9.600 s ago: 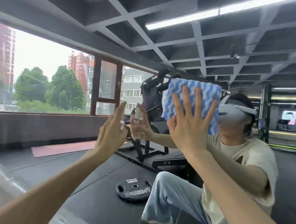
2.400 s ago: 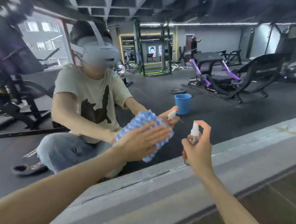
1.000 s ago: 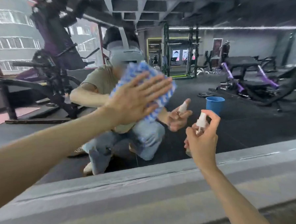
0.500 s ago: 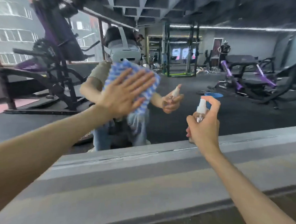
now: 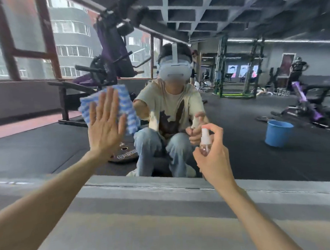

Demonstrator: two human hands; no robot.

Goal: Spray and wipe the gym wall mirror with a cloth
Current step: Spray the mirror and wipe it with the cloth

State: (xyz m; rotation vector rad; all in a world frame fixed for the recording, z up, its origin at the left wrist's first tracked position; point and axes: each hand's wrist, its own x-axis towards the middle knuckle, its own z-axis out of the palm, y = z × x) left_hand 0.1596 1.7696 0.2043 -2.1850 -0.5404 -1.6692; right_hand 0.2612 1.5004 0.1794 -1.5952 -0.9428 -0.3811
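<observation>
Left hand (image 5: 104, 128) presses my cloth (image 5: 125, 106) flat-fingered against the mirror (image 5: 257, 158); right hand (image 5: 212, 156) grips the spray bottle (image 5: 205, 141).

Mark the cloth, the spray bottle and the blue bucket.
cloth (image 5: 127, 104): head view, uncovered right part.
spray bottle (image 5: 206, 136): head view, white sprayer top.
blue bucket (image 5: 277, 138): head view, outer wall, seen in the mirror.

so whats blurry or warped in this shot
Head view: the blue-and-white cloth under the left hand is smeared at its edges, likely motion; the spray bottle in the right hand is fairly sharp; the window frame leans from wide-angle distortion; no strong glare on the mirror.
</observation>
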